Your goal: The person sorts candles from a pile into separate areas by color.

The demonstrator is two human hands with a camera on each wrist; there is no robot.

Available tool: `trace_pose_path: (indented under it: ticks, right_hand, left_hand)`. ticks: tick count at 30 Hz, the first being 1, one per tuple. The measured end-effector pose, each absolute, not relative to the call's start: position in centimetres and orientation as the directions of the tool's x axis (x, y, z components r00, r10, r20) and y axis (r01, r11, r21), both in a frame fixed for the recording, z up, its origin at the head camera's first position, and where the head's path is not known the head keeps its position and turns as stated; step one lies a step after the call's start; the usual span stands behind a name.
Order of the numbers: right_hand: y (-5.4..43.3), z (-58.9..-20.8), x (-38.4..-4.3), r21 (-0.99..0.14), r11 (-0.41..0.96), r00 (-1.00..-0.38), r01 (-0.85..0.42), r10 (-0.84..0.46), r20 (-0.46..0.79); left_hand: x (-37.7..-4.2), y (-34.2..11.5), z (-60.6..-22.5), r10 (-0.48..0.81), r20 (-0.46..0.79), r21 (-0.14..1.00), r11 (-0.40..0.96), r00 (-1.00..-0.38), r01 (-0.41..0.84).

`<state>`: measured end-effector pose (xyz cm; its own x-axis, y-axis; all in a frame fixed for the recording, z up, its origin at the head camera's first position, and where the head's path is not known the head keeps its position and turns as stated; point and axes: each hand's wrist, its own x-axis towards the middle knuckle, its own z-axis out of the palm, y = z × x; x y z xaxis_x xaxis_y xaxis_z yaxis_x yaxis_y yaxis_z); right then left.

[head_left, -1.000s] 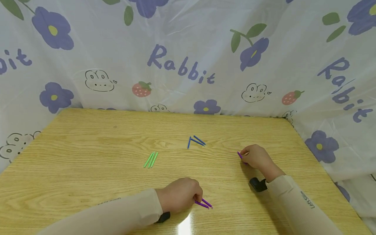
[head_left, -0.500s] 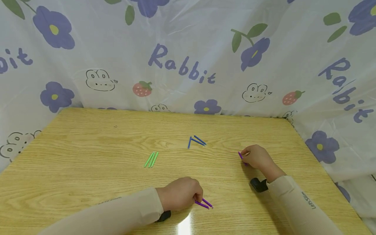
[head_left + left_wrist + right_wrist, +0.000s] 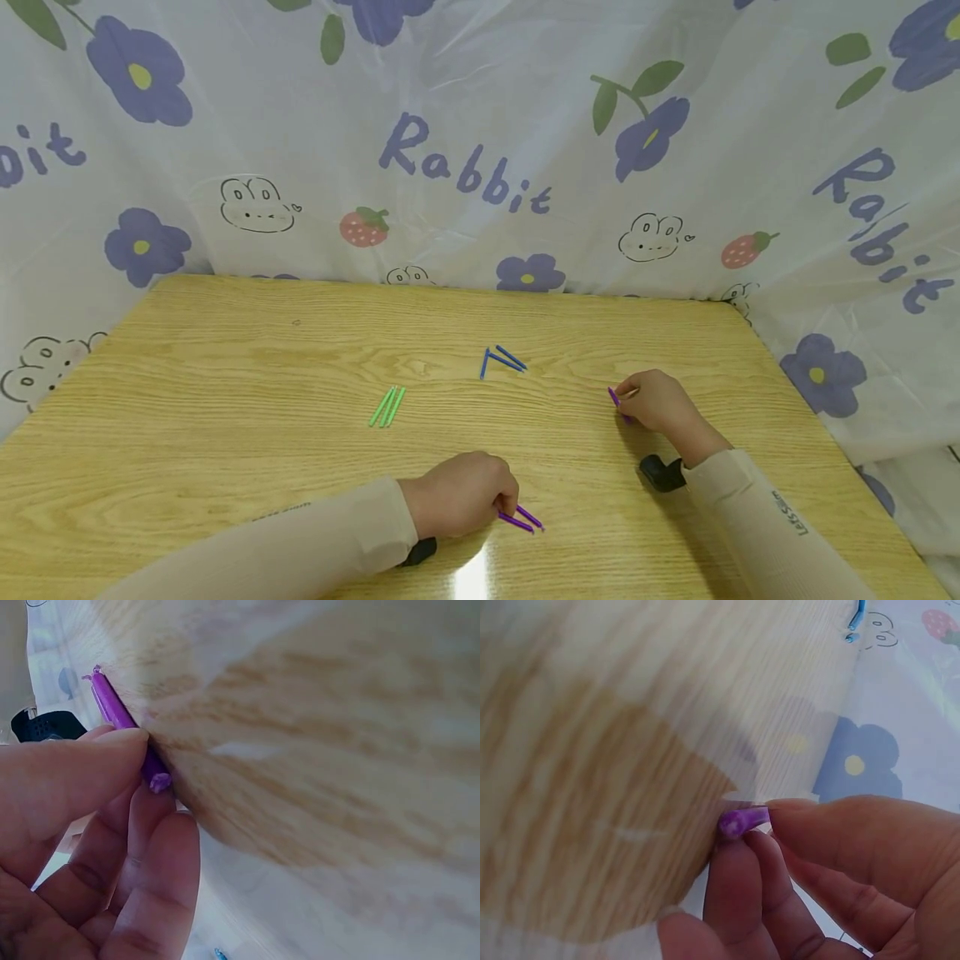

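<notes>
Near the front of the table my left hand (image 3: pixel 467 493) pinches a thin purple candle (image 3: pixel 516 522) between thumb and fingers. A second purple candle (image 3: pixel 531 518) lies close beside it; I cannot tell whether the fingers hold that one too. In the left wrist view, the thumb lies across the purple candle (image 3: pixel 114 703), whose wick end points away. Farther right, my right hand (image 3: pixel 658 407) pinches another purple candle (image 3: pixel 613 396) at the tabletop. The right wrist view shows that candle's blunt end (image 3: pixel 733 824) between thumb and fingertips; the rest is mostly hidden.
Several green candles (image 3: pixel 387 407) lie side by side, left of centre on the wooden table (image 3: pixel 225 358). Three blue candles (image 3: pixel 506 362) lie farther back, two of them meeting at an angle. A printed curtain (image 3: pixel 315 150) hangs behind the table.
Both hands stay almost still, each at its purple candle. The whole head view shifts very slightly; the green and blue candles keep their places on the table.
</notes>
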<state>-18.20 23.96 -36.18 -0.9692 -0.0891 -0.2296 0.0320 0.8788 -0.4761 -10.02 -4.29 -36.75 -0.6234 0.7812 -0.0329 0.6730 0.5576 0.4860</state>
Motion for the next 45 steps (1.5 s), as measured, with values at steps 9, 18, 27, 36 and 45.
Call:
trace_pose_path:
  ticks: [9,18,27,36,45]
  right_hand:
    - [24.0,-35.4,-17.4,-0.506,0.860,-0.973,0.061,-0.061,-0.222]
    - [22.9,-35.0,-15.9,-0.546,0.838,-0.980,0.017,-0.094,-0.175]
    - [21.6,-34.8,-14.2,-0.564,0.823,-0.983,-0.065,-0.151,-0.107]
    - [19.8,-35.1,-12.4,-0.604,0.792,-0.975,-0.086,-0.193,-0.115]
    - [18.0,-35.1,-10.9,-0.614,0.771,-0.954,-0.171,-0.286,-0.093]
  left_hand:
    - [-10.0,-4.2,-36.9,0.784,-0.023,0.477,0.554,-0.620,0.682]
    - [-10.1,-4.4,-36.8,0.788,-0.032,0.491,0.548,-0.614,0.678]
    - [-10.3,-4.6,-36.8,0.795,-0.056,0.517,0.541,-0.605,0.663]
    - [-10.4,-4.6,-36.6,0.795,-0.069,0.543,0.537,-0.602,0.646]
    - [-10.5,-4.6,-36.7,0.805,-0.049,0.515,0.528,-0.592,0.676]
